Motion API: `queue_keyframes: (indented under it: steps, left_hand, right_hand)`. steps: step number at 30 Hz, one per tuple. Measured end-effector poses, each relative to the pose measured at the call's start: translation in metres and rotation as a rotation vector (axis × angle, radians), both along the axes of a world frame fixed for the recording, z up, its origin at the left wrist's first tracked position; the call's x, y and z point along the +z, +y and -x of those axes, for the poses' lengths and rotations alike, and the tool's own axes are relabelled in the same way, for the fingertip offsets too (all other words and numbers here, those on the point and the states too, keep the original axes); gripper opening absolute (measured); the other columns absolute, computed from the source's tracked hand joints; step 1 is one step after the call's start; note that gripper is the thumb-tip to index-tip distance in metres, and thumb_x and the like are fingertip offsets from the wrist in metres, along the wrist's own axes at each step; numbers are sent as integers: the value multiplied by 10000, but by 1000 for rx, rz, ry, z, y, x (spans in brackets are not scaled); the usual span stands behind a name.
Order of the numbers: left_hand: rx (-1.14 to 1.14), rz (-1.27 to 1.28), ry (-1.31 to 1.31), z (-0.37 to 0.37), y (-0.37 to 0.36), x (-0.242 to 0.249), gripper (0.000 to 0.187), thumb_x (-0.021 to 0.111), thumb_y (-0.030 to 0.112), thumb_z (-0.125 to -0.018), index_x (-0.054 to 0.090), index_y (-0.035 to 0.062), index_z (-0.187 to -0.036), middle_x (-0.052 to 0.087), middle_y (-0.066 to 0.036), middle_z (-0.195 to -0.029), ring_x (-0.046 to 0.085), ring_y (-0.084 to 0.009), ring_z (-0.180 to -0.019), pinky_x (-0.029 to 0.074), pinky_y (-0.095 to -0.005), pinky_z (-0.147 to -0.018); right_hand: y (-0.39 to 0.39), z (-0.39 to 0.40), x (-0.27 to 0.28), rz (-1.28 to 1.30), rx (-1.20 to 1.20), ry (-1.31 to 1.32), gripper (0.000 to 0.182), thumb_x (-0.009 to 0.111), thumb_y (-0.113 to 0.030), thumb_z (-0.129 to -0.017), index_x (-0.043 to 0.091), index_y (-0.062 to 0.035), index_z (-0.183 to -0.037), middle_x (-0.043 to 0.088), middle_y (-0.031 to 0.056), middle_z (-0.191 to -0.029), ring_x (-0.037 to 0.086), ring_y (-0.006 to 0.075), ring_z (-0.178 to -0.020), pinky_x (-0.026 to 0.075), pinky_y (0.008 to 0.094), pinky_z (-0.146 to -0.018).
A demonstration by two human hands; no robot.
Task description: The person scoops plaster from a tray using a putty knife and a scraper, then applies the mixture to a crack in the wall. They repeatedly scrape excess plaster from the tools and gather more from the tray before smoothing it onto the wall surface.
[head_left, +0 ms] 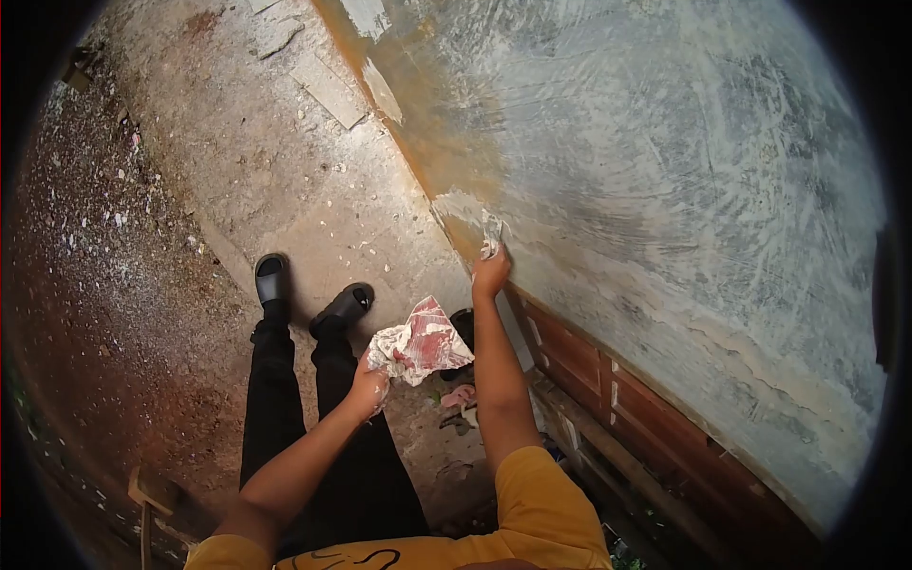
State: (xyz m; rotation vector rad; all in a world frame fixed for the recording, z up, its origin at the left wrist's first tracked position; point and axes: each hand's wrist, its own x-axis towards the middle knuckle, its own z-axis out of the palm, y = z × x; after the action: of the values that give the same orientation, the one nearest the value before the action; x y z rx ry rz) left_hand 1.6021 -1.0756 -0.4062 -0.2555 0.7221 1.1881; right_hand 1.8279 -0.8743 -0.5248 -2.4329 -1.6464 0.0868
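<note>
My left hand is closed on the edge of a flat reddish piece of board, heaped and smeared with white putty. White smudges also mark the fingers. Stretched out to the wall, my right hand grips a putty knife whose blade is coated in white. That blade is at the wall's lower edge, beside a fresh white patch on the orange-brown stained strip. Its handle is hidden in my fist.
Flat broken slabs lie along the wall's foot. A dark round container stands partly behind the board, with a pink cloth-like scrap near it. Brown wooden panelling runs along the wall at right. White specks litter the dirt floor.
</note>
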Motion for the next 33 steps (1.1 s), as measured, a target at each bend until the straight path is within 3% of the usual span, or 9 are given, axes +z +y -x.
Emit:
queue_keyframes:
  steps: [7, 9, 11, 13, 18, 24, 26, 28, 33]
  left_hand:
    - [19, 80, -21, 6, 6, 12, 437, 398, -111, -825, 450, 33, -1234, 552, -65, -1080, 567, -183, -960, 470, -351, -882]
    - [24, 55, -12, 11, 2, 7, 431, 401, -108, -827, 453, 36, -1230, 550, -58, -1060, 566, -174, -943, 472, -343, -871]
    - [33, 32, -5, 13, -4, 0, 425, 405, -105, -829, 456, 39, -1225, 549, -51, -1041, 566, -165, -926, 475, -335, -859]
    - [3, 52, -41, 11, -8, -9, 427, 407, -105, -828, 451, 35, -1228, 548, -61, -1071, 562, -177, -956, 467, -344, -872]
    - [-4, 43, 4, -4, -20, -21, 430, 398, -104, -830, 443, 34, -1235, 543, -71, -1103, 554, -194, -984, 447, -360, -906]
    - [-26, 24, 18, 4, -13, -15, 481, 388, -121, -806, 429, 30, -1261, 529, -88, -1176, 534, -221, -1075, 426, -370, -947]
    - [-39, 11, -12, 3, -16, -19, 502, 389, -126, -796, 424, 29, -1272, 521, -95, -1206, 522, -231, -1113, 419, -373, -961]
    - [-52, 4, 25, -9, -31, -38, 529, 394, -130, -779, 420, 33, -1282, 506, -103, -1245, 497, -241, -1163, 410, -377, -976]
    - [-73, 40, 34, -16, -30, -30, 518, 412, -122, -789, 419, 31, -1284, 509, -98, -1243, 503, -237, -1151, 414, -375, -968]
  right_hand:
    - [-11, -16, 14, 133, -147, -8, 292, 643, -104, -707, 639, -37, -991, 639, 233, -883, 616, 397, -844, 486, 454, -730]
    - [-28, -21, 9, 103, -209, -46, 212, 628, -121, -715, 649, -44, -911, 630, 242, -814, 607, 418, -788, 472, 480, -676]
    - [-33, -20, 1, 131, -168, -75, 263, 637, -124, -719, 644, -45, -970, 636, 236, -842, 612, 407, -804, 481, 463, -695]
    - [-25, -8, 0, 157, -121, -101, 316, 645, -127, -723, 640, -47, -1029, 641, 230, -871, 618, 396, -820, 491, 445, -714]
    - [3, -2, -1, 67, -102, -91, 256, 629, -128, -726, 647, -37, -965, 642, 227, -849, 617, 403, -796, 486, 455, -699]
    - [-47, -34, 7, 7, -210, -27, 226, 608, -101, -723, 643, -37, -936, 644, 220, -818, 617, 413, -751, 483, 469, -683]
    - [-46, -30, 7, 62, -178, -6, 276, 613, -100, -716, 639, -25, -980, 646, 225, -844, 618, 410, -779, 485, 459, -703]
    - [-32, -21, 1, 20, 64, -82, 325, 617, -109, -723, 626, -17, -1035, 643, 232, -875, 613, 409, -809, 482, 454, -728]
    - [-6, -11, 18, 71, -165, -54, 325, 627, -130, -742, 624, -26, -1050, 645, 227, -891, 616, 402, -820, 483, 448, -739]
